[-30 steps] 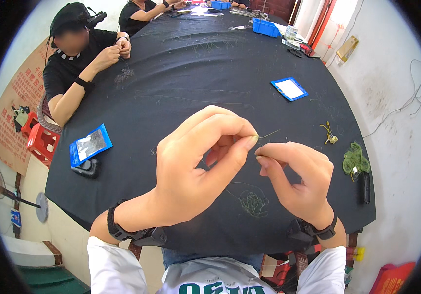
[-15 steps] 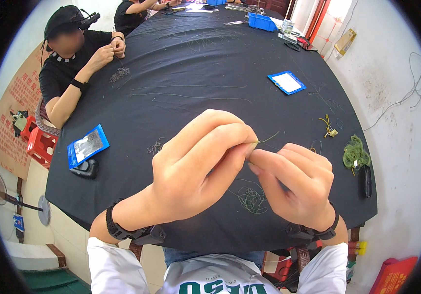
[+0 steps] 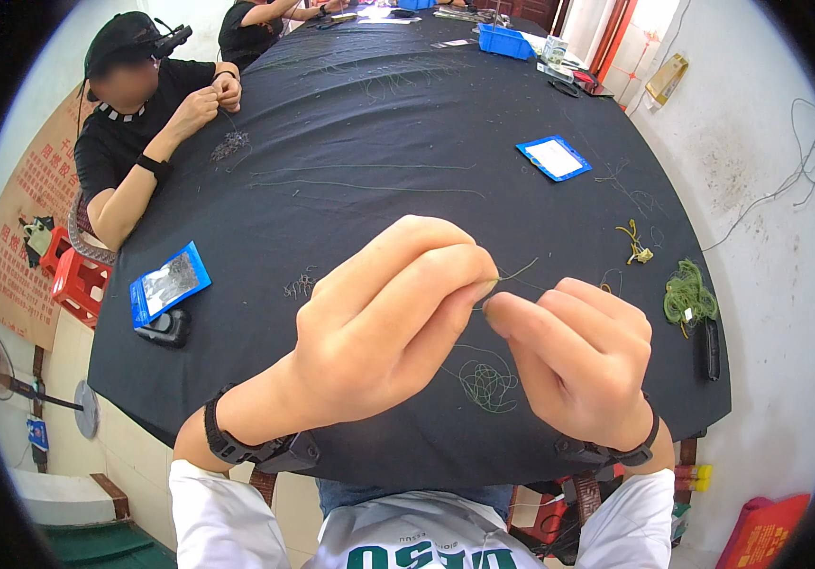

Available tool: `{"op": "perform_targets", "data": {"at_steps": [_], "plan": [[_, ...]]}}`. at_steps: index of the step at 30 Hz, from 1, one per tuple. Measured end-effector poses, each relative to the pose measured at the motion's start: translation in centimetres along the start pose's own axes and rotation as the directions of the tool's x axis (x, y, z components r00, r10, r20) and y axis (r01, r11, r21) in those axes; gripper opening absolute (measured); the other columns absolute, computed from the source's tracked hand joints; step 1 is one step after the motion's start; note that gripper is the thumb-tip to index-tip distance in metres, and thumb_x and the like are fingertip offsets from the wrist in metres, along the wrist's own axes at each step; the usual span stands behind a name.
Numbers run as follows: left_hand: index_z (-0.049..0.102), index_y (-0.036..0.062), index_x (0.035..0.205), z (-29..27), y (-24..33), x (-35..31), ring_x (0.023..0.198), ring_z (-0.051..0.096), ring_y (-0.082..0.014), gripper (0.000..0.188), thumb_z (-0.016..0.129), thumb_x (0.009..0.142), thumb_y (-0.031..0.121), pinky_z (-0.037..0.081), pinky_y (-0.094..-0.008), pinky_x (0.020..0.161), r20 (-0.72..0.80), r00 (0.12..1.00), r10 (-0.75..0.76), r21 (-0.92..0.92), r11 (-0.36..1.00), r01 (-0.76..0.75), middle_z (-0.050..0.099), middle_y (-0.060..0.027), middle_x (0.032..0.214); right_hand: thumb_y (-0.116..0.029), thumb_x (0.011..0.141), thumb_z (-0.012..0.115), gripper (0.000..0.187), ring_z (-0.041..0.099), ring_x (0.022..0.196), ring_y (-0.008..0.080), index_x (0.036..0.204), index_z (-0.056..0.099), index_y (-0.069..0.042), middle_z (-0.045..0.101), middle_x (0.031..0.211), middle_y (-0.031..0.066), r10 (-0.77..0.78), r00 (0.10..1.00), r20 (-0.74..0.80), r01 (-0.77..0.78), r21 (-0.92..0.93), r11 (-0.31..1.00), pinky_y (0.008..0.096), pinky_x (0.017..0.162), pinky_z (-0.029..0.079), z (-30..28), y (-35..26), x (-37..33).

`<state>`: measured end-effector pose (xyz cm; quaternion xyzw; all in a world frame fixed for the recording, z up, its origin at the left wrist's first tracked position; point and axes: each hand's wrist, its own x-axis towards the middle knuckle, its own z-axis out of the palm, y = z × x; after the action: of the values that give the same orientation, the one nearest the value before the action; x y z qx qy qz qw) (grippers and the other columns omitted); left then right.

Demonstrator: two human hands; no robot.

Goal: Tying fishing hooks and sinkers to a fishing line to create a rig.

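My left hand is closed in a pinch on a thin green cord, whose short end sticks out past the fingertips. Just to its right, my right hand is also closed, thumb and forefinger together; a fine strand seems to run between the two hands, but what the right fingertips grip is too small to make out. Below the hands, a loose tangle of green cord lies on the black tablecloth. Left of my left hand is a small heap of dark bits.
At left, a blue-edged packet rests on a black case. Right are a green cord bundle, a black object and yellow cord. Farther off lie another blue packet and a blue bin. A co-worker sits left.
My right hand has moved slightly right, opening a small gap between the two hands' fingertips. The left hand keeps its pinch on the green cord.
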<state>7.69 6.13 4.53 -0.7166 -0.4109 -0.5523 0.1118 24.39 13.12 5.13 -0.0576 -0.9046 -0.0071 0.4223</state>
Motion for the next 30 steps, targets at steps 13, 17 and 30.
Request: {"op": "perform_targets", "data": {"at_steps": [13, 17, 30], "plan": [[0.061, -0.0018, 0.084, 0.1, 0.4, 0.0, 0.058, 0.052, -0.0103, 0.02, 0.063, 0.068, -0.013, 0.04, -0.0198, 0.047, 0.092, 0.995, 0.046, -0.093, 0.995, -0.037, 0.061, -0.0116, 0.082, 0.007, 0.057, 0.073, 0.028, 0.043, 0.046, 0.0142, 0.084, 0.067, 0.002, 0.051, 0.054, 0.0033, -0.024, 0.988, -0.153, 0.035, 0.072, 0.997, 0.024, 0.043, 0.031, -2.0, 0.8, 0.8], [0.062, -0.0014, 0.084, -0.4, 0.8, 0.2, 0.057, 0.051, -0.0096, 0.019, 0.063, 0.068, -0.012, 0.039, -0.0193, 0.047, 0.136, 0.991, 0.007, -0.134, 0.991, 0.012, 0.061, -0.0114, 0.082, 0.007, 0.057, 0.073, 0.027, 0.044, 0.047, 0.0142, 0.083, 0.067, 0.002, 0.054, 0.056, 0.0043, -0.016, 0.99, -0.139, 0.026, 0.068, 0.997, 0.0239, 0.044, 0.032, -1.6, 1.4, 0.8], [0.062, -0.0005, 0.084, -0.6, 0.6, 0.2, 0.059, 0.051, -0.0083, 0.014, 0.066, 0.072, -0.006, 0.038, -0.0178, 0.047, 0.139, 0.99, -0.016, -0.198, 0.979, 0.043, 0.061, -0.0105, 0.082, 0.004, 0.073, 0.065, 0.012, 0.051, 0.049, 0.0122, 0.084, 0.066, -0.002, 0.06, 0.066, 0.0069, 0.263, 0.965, 0.015, -0.242, 0.443, 0.863, 0.0242, 0.045, 0.038, -0.3, 1.3, 0.6]]}}
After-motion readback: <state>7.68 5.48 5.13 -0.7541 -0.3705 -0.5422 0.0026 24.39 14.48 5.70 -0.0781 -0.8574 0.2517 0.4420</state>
